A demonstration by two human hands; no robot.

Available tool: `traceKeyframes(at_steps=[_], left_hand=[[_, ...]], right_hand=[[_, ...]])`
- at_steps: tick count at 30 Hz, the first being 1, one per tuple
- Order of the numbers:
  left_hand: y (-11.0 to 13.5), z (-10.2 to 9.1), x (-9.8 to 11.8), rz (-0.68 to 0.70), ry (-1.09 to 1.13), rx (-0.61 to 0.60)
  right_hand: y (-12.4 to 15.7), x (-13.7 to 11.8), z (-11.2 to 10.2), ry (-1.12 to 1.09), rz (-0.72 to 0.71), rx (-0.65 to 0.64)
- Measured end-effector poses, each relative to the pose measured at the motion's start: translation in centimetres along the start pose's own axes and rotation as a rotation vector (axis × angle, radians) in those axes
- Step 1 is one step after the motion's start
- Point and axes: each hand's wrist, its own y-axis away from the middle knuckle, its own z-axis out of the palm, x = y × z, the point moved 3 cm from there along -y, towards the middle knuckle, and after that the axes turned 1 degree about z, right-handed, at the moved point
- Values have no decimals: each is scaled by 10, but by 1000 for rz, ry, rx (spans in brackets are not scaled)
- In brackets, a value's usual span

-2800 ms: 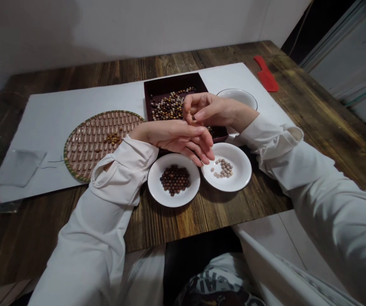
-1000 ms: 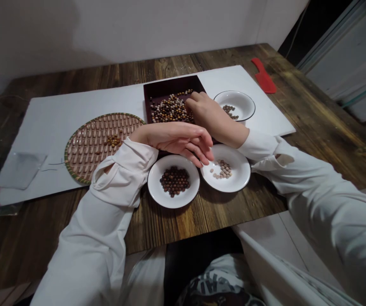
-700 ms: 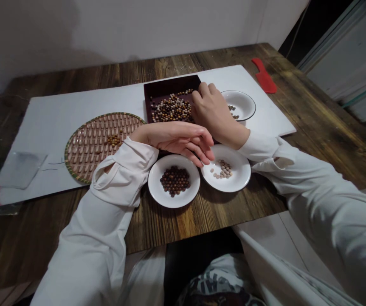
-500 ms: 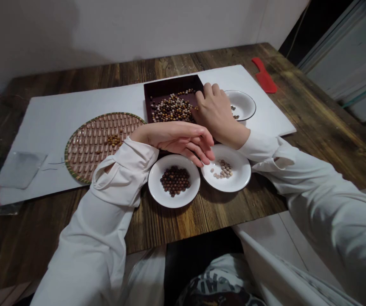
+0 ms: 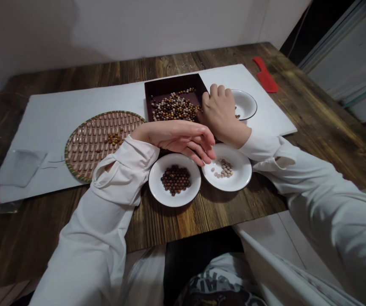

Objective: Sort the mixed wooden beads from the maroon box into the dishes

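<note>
A dark maroon tray (image 5: 170, 83) holds a heap of mixed brown, tan and pale beads (image 5: 175, 108). My right hand (image 5: 221, 112) lies knuckles-up at the tray's right edge, partly over the far white bowl (image 5: 249, 102). Its fingers are curled under, and what they hold is hidden. My left hand (image 5: 183, 137) rests across the tray's near edge with its fingers loosely stretched out. Its fingertips hang above the gap between two white dishes. One dish (image 5: 157, 191) holds dark brown beads (image 5: 175, 180). The other dish (image 5: 242, 177) holds a few pale beads (image 5: 224, 168).
A round woven tray (image 5: 84, 148) with a few tan beads (image 5: 113, 138) lies to the left on a white sheet (image 5: 74, 100). A clear plastic bag (image 5: 20, 166) sits at the sheet's left end. A red flat tool (image 5: 266, 76) lies at the wooden table's far right.
My right hand came down from above my left hand into the beads, then slid right to the tray's edge beside the far bowl. My left hand has stayed put.
</note>
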Motion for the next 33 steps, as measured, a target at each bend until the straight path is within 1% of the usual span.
traceKeyframes(at_steps=[2,5,8,10,13,24,29,33], left_hand=[[0,0,0,-1,6,0],[0,0,0,2,15,-23],[0,0,0,8,23,-34],[0,0,0,11,22,-43],[0,0,0,8,19,-55],[0,0,0,24,27,-40],[0,0,0,21,21,-13],[0,1,0,27,16,-23]], right_hand=[[0,-1,-4,34,-6,-24],[1,-3,-11,154,3,-59],[2,-2,-15,231,20,-148],[3,-2,-16,250,27,-215],[4,-2,-16,244,47,-265],[5,-4,-17,214,47,-331],[5,-4,-17,247,27,-332],[6,-3,-17,246,45,-361]])
